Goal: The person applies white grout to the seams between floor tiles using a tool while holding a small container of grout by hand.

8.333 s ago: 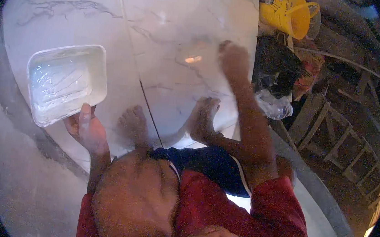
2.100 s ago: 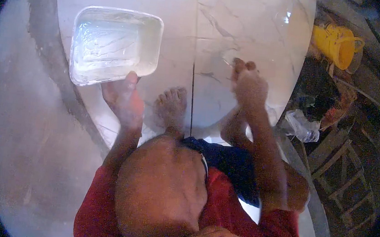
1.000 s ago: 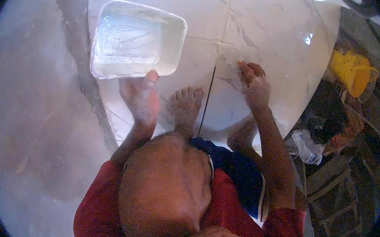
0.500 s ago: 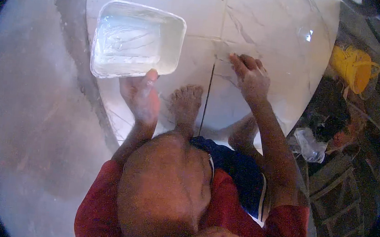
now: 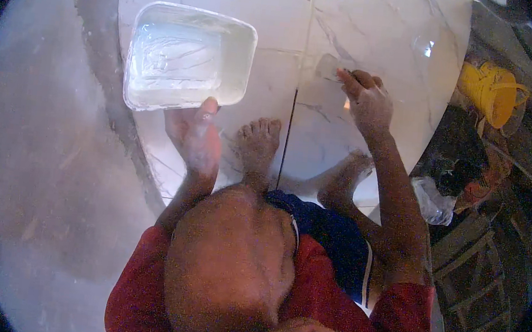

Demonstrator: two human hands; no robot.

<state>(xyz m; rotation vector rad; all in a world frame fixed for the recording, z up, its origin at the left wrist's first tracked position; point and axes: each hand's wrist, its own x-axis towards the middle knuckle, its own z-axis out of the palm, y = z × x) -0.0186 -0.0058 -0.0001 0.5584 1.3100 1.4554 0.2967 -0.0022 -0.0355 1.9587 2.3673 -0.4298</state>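
A white rectangular plastic tub [image 5: 235, 64], smeared inside with a wet whitish paste, is in my left hand [image 5: 195, 133]. My thumb lies over its near rim, and the other fingers are hidden under it. My right hand [image 5: 371, 106] pinches a small, flat, greyish scraper [image 5: 329, 68] close to the tiled floor [image 5: 338, 19]. The scraper is beside a tile joint, which looks pale in its far part and dark in its near part. Whether the blade touches the tile I cannot tell.
My bare feet [image 5: 258, 143] stand on the tiles, one on each side of the dark joint. On the right are a yellow pail-like container [image 5: 491, 91], a crumpled clear plastic piece [image 5: 434, 201] and dark clutter. A bare grey cement surface [image 5: 37, 144] curves along the left.
My right hand has moved slightly to the right, away from the joint, and the scraper's flat face now shows. The tub in my left hand has barely shifted.
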